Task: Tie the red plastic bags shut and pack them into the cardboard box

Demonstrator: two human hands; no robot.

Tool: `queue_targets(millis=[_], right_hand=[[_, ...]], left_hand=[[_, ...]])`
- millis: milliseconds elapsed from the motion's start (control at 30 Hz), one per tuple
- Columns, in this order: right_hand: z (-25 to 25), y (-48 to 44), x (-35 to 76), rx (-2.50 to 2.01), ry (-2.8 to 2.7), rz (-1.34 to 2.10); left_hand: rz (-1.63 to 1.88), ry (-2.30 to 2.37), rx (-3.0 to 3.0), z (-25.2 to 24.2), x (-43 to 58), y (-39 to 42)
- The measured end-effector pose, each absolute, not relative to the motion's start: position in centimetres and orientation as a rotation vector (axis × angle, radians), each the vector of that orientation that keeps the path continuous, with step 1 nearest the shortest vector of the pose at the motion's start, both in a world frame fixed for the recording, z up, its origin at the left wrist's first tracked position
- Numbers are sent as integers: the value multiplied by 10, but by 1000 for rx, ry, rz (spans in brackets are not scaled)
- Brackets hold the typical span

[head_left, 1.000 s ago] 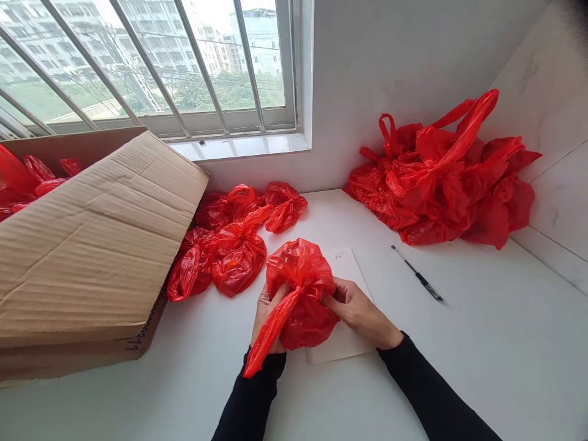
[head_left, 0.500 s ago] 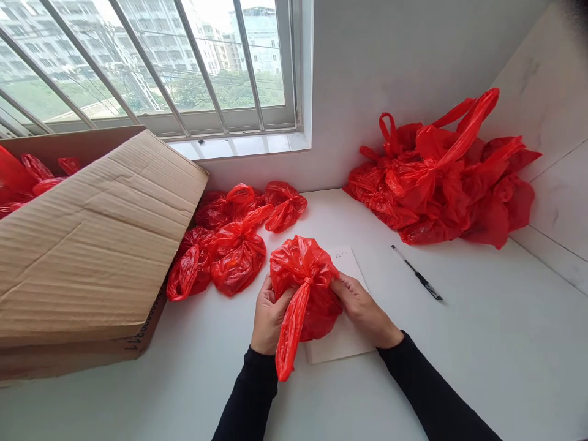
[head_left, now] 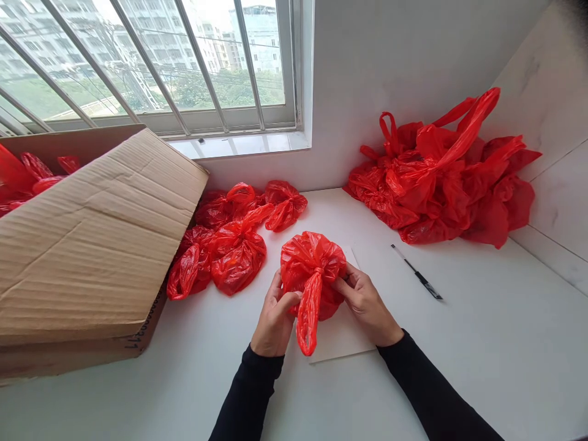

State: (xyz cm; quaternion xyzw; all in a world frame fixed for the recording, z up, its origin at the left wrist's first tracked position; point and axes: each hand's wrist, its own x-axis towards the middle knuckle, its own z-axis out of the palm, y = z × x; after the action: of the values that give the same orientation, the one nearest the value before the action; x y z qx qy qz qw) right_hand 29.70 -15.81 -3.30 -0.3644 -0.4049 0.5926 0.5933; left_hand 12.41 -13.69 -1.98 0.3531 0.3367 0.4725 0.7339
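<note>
Centre frame: I have the knotted red bag [head_left: 312, 250] between left hand [head_left: 273, 320] and right hand [head_left: 370, 309], fingers of both clamped on its sides. Open room on the surface [head_left: 496, 349] at lower right, below the pen [head_left: 429, 285]. Cardboard box [head_left: 92, 245] bounds the left, cut off by the frame edge. White pad [head_left: 342, 337] partly hidden by the bag, whose contents I cannot make out.

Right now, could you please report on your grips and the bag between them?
Left grip, right grip: holding bag from both sides. Bag: red, knotted. Paper underneath; pen apart, to the right.
</note>
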Motion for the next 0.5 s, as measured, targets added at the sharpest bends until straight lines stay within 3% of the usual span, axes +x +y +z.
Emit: queue_targets(millis=[500], right_hand=[[-24,-162,296,-851,-1017,1372]], left_hand=[[1145,744,810,-31,125,-135]])
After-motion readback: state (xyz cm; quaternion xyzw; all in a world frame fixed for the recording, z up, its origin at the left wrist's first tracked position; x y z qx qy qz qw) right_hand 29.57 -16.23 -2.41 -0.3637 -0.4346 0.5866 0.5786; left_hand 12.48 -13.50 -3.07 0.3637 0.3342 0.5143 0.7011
